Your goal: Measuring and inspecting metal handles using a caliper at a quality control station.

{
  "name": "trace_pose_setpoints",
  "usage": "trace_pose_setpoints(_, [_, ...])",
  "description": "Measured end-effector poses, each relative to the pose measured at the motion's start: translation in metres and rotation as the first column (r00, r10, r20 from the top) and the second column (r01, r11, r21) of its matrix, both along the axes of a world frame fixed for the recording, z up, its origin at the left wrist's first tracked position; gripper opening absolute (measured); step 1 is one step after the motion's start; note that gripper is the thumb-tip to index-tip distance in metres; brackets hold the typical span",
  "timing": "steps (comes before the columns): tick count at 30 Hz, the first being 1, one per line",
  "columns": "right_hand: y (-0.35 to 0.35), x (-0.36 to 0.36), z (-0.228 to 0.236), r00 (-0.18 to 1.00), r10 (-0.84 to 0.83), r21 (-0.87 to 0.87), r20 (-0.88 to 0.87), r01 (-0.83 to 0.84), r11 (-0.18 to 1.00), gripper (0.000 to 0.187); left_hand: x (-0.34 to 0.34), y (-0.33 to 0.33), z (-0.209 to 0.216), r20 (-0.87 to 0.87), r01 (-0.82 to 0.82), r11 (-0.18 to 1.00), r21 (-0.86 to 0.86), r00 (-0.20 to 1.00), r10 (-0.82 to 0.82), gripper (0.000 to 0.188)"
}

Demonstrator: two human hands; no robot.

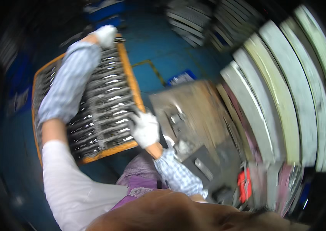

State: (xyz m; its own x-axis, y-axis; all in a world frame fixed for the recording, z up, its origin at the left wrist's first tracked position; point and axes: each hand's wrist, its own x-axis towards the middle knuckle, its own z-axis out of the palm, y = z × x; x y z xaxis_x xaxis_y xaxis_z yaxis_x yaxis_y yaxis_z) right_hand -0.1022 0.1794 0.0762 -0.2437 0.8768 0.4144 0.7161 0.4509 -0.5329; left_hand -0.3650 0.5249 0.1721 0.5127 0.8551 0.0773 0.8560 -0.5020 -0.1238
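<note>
inside the tray (pixel 131 77), dark rods (pixel 109 91) lie left-to-right.

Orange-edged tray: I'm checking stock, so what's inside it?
Rows of dark, shiny parts lie inside the orange-edged tray. The left arm's checked sleeve covers some of it; what lies there or beneath the visible parts cannot be seen.

The left hand (pixel 106 35) is at the far corner of an orange-edged tray (pixel 131 77), the right hand (pixel 145 129) at its right edge. Dark, shiny parts (pixel 111 92) lie between them; right of the right hand is a brown surface (pixel 203 106).
</note>
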Motion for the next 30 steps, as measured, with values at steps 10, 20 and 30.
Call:
trace_pose_setpoints(10, [-0.139, 0.107, -0.022, 0.999, 0.029, -0.062, -0.042, -0.031, 0.998, 0.034, 0.428, -0.246, -0.078, 0.283, 0.846, 0.531, -0.054, 0.523, -0.804, 0.024])
trace_pose_setpoints(20, [-0.459, 0.386, -0.106, 0.178, -0.982, -0.078, -0.065, 0.980, 0.183, 0.044, 0.444, -0.402, -0.136, 0.438, 0.598, 0.781, -0.180, 0.760, -0.480, 0.027])
trace_pose_setpoints(30, [-0.367, 0.326, -0.011, 0.054, -0.911, -0.842, -0.408, 0.365, 0.398, 0.019, 0.394, -0.496, -0.180, 0.654, 0.543, 0.748, -0.381, 0.731, -0.198, 0.022])
